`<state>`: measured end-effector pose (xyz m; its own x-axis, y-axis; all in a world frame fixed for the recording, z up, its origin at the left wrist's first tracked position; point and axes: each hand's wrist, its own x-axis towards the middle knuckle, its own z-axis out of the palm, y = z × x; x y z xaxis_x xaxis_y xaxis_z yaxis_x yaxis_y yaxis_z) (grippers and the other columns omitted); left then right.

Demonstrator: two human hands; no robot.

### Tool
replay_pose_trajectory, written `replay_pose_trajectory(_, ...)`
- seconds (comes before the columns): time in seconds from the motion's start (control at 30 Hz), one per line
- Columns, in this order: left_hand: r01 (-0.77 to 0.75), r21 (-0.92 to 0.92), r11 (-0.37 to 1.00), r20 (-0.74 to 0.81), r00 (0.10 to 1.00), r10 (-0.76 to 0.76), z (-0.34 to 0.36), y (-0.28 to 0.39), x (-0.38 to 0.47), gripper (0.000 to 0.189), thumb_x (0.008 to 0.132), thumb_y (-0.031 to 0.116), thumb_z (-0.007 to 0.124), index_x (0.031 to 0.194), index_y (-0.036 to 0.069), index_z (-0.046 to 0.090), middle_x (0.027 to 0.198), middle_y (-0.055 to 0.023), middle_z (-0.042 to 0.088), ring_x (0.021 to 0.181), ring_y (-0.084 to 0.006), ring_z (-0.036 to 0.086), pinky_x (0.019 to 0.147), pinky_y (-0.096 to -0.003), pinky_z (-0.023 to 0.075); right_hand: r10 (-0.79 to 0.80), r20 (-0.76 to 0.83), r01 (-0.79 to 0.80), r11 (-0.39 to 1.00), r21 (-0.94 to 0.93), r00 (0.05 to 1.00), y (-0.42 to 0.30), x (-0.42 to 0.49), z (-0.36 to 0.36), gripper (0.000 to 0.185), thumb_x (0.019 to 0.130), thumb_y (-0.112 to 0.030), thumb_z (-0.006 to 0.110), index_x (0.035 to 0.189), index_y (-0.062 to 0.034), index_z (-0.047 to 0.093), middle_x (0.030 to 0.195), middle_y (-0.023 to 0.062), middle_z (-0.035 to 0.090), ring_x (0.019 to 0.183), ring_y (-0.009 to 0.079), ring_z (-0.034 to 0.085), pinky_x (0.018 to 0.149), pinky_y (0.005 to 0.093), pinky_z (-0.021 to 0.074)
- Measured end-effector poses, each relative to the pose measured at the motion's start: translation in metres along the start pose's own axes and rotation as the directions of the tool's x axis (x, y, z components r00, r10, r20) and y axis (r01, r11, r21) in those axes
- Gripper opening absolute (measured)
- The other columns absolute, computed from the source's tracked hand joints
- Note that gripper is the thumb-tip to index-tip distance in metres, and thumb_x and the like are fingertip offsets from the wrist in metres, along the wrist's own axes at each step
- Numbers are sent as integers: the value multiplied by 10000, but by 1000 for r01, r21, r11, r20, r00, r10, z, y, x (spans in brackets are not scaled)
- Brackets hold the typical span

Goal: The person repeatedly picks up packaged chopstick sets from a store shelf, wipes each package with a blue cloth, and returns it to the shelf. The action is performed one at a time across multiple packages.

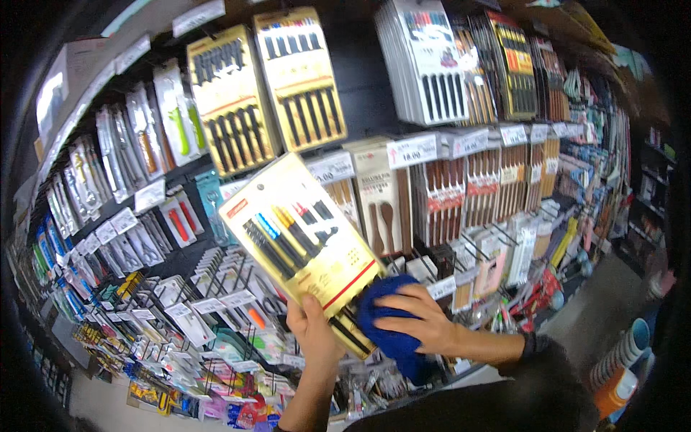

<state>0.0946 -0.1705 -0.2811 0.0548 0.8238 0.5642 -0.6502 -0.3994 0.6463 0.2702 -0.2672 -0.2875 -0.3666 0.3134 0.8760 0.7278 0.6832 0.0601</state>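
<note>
A gold carded pack of chopsticks (pixel 302 227) is tilted in front of the shop display. My left hand (pixel 316 329) grips its lower left edge, thumb on the front face. In my right hand (pixel 421 321) is a bunched dark blue cloth (pixel 391 345), pressed against the pack's lower right part and hiding some of the chopsticks there. The card's upper part shows dark sticks with coloured ends and a hang hole.
Similar gold packs (pixel 302 81) hang above, beside white chopstick packs (pixel 426 70). A rolling pin set (pixel 383 205) hangs behind the held pack. Metal hooks (pixel 475 254) jut out at right. Stacked buckets (pixel 621 356) stand at lower right.
</note>
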Motion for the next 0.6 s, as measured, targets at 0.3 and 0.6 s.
replay_pose_trajectory(0.3, 519, -63, 853, 285, 828, -483, 4, -15, -9, 405, 944, 92, 569, 1329, 33, 459, 1184, -152, 622, 978, -248, 669, 799, -388, 587, 793, 216, -417, 53, 907, 570, 56, 61, 3, 426, 798, -202, 757, 1152, -31, 594, 1126, 134, 603, 1024, 214, 597, 917, 381, 477)
replay_pose_trajectory(0.6, 207, -114, 972, 113, 974, -195, 24, 26, 12, 410, 954, 129, 520, 1328, -15, 433, 1156, -190, 634, 976, -299, 676, 830, -411, 579, 615, 346, -647, 371, 666, 709, 24, -23, 28, 419, 867, -238, 667, 1227, -55, 554, 1180, 144, 583, 1069, 230, 585, 940, 367, 470)
